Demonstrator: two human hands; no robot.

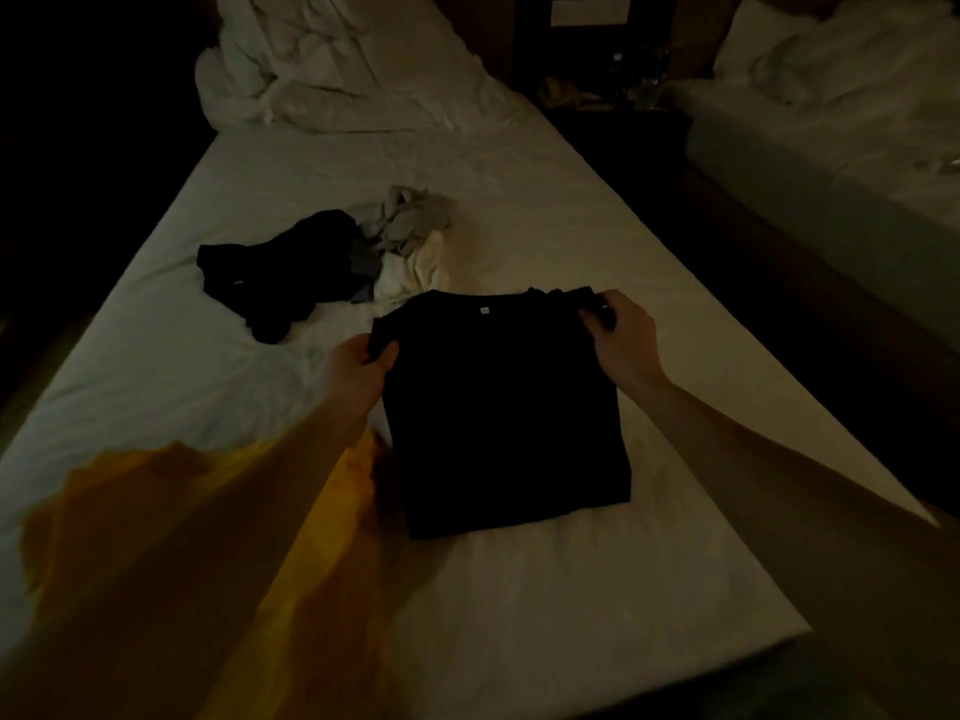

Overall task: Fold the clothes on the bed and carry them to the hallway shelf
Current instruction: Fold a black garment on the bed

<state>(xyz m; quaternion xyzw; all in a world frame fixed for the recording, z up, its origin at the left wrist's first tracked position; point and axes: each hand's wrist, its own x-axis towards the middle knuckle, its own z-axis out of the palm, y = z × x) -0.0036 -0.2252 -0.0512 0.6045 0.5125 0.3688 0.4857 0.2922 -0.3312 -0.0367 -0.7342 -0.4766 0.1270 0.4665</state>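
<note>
At the black shirt's (506,407) 2 far corners, fingers pinch cloth: left hand (363,374) and right hand (621,335) hold the collar end, likely to fold it. It lies mid-bed (519,605); unfolded clothes (332,262) wait beyond.

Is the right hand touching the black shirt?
Touching. The head view shows the right hand pinching the black shirt at its far right corner, fingers curled over the fabric.

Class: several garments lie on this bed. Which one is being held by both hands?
The black shirt nearest the camera, lying flat: the left hand and right hand grip its top corners. The crumpled black garment and pale clothes beyond lie untouched.
</note>
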